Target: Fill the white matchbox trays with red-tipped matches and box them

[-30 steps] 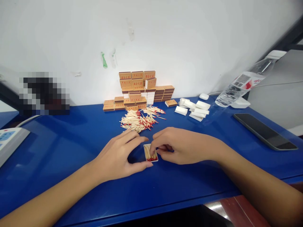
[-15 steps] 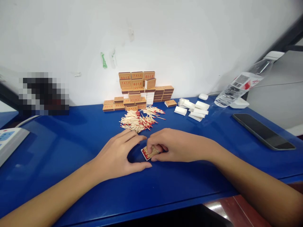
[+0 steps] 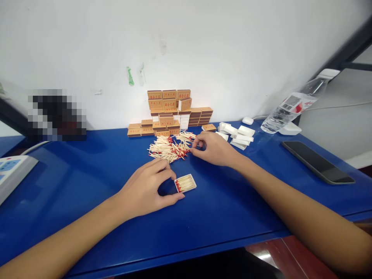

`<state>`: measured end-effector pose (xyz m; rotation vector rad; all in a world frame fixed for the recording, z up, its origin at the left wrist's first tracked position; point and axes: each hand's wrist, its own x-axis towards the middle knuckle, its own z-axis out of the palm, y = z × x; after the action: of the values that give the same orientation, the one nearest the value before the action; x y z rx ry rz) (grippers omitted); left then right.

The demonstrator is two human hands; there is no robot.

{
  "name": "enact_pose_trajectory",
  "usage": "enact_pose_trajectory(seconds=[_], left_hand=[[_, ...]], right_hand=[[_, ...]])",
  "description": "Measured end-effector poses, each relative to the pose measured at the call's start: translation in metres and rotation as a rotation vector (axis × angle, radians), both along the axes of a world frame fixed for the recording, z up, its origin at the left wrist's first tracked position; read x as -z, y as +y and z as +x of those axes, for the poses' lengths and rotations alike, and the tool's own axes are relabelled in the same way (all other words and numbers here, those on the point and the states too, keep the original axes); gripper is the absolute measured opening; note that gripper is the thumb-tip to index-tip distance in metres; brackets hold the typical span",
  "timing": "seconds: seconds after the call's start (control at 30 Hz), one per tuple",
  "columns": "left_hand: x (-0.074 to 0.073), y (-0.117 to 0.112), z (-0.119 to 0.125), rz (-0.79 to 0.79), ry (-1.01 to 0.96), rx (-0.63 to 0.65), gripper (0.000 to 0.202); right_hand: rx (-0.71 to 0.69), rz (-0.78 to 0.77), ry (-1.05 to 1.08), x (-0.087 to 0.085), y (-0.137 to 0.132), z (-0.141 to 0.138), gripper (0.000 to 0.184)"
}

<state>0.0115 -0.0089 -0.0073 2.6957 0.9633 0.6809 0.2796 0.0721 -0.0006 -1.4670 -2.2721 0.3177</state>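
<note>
Blue tabletop (image 3: 221, 217) bears loose matches (image 3: 164, 148), right hand (image 3: 214, 148) apparently touching them.

A matchbox tray (image 3: 194, 181) is lying on the desk (image 3: 226, 205), matches (image 3: 186, 183) resting inside it and the left hand (image 3: 145, 190) curving around its left end. Behind it a heap of loose matches (image 3: 165, 148) is lying, the right hand (image 3: 216, 149) hovering at its right edge. Farther back, stacked matchboxes (image 3: 169, 104) are standing before the wall (image 3: 221, 58); spare matchbox trays (image 3: 244, 136), then a water bottle (image 3: 293, 105), are sitting rightward.
</note>
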Motion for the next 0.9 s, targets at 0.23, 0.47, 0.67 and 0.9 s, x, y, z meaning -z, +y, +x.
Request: enact_pose_trajectory(seconds=[0.23,0.47,0.67,0.9], left_hand=[[-0.001,-0.001,-0.002,-0.017,-0.031,0.015,0.044],[-0.004,-0.006,0.0,-0.125,-0.039,0.15,0.028],[-0.002,-0.008,0.001,-0.103,-0.068,0.165,0.021],[-0.005,-0.005,-0.002,-0.033,-0.016,-0.054,0.032]], right_hand=[[-0.013,-0.037,-0.014,0.001,0.0,-0.008,0.008],[0.013,-0.066,-0.038,-0.009,-0.005,0.003,0.009],[-0.061,-0.047,-0.048,-0.024,-0.018,0.009,0.01],[-0.311,-0.162,0.003,-0.043,-0.047,0.001,0.008]])
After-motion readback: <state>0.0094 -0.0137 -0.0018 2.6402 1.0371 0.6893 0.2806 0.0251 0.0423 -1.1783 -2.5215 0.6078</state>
